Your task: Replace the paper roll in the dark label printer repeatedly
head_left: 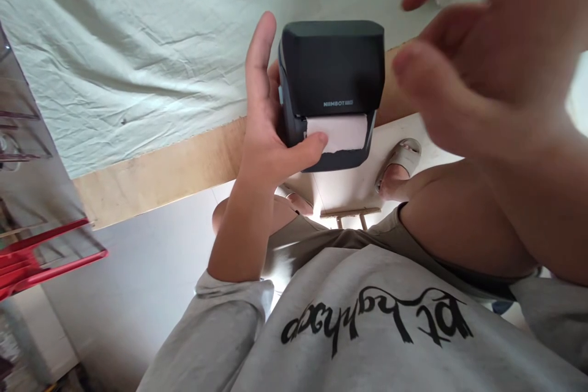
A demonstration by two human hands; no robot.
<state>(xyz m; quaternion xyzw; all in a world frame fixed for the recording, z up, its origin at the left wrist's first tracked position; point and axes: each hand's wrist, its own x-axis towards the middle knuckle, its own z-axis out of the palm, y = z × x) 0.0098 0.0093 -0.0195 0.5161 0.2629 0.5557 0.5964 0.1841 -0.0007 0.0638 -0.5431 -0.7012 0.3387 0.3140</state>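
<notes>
A wide, wrinkled, pale green cloth [138, 43] spreads beyond the person's left hand [271, 147] and past both its sides. On the near side of that hand, a grey T-shirt [257, 343] printed in black covers the person's body. A flat, light-brown wooden edge [174, 165] runs along the cloth's near border, passing behind the left hand. To the left of that hand and well apart from it, a bright red plastic piece [27, 269] with two long arms juts inward. Below the hand and to its right, near the floor, are a small light-brown wooden bar [351, 213] on two legs and a pale, wide-strapped sandal [407, 155] on a foot.

The right hand [478, 67] is raised to the right of the left one, blurred, its fingers loosely bent and its thumb apart from them. The left hand grips a black, box-shaped NIIMBOT printer [333, 67] by its left side, index finger pointing up alongside the casing. White paper [346, 128] with an uneven near edge shows at the printer's front, and the left thumb presses on its left part.
</notes>
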